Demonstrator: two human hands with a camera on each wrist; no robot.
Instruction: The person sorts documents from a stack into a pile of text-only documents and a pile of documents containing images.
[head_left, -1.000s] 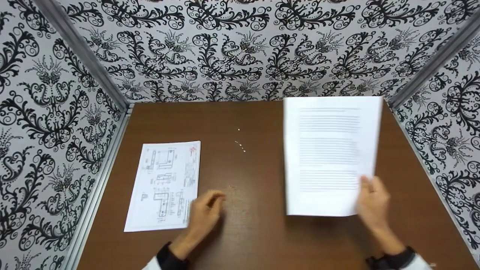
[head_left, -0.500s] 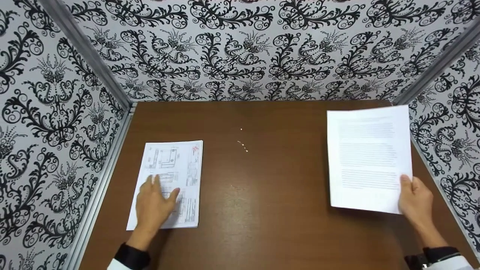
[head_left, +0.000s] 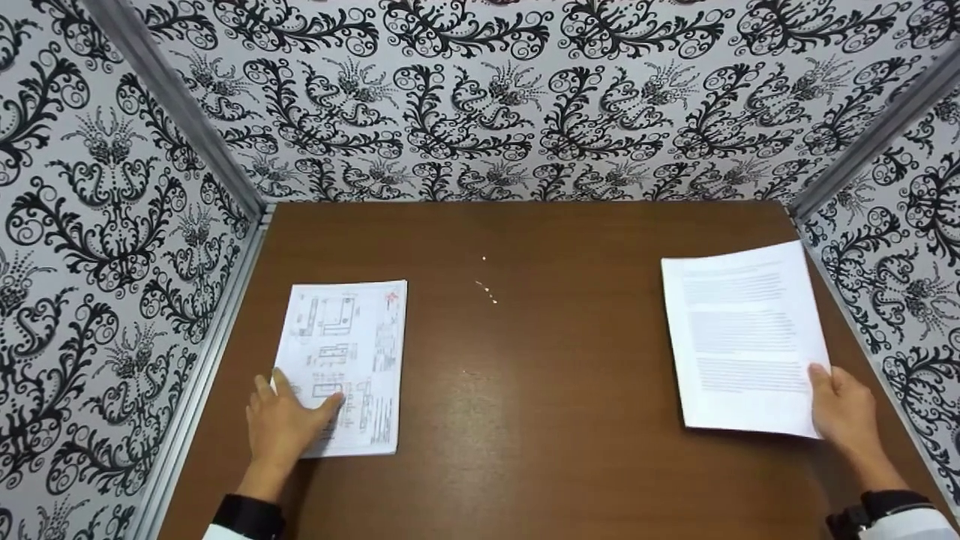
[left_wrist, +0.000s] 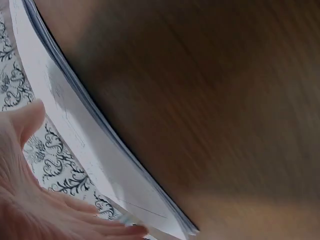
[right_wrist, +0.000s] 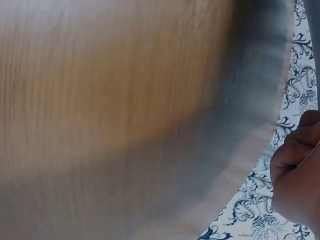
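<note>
A stack of sheets with technical drawings [head_left: 367, 322] lies on the left of the brown table. My left hand [head_left: 281, 427] is at its lower left, thumb spread over the top sheet and fingertips right at the left edge. The left wrist view shows this hand [left_wrist: 30, 185] with straight fingers beside the stack's layered edge [left_wrist: 95, 112]. On the right, my right hand [head_left: 846, 409] grips a stack of printed pages [head_left: 739, 337] by its right edge, thumb on top. The pages bow slightly, close over the table. Curled fingers of the right hand [right_wrist: 295, 165] show in the right wrist view.
The brown table [head_left: 540, 360] has a few small white marks [head_left: 487, 291] near its middle. Black-and-white patterned walls [head_left: 495, 105] enclose it at the back and both sides, with grey metal posts [head_left: 176, 105] at the corners.
My left hand has moved left from mid-table, over the drawings, to their left edge. My right hand has carried the printed pages to the right and lowered them toward the table.
</note>
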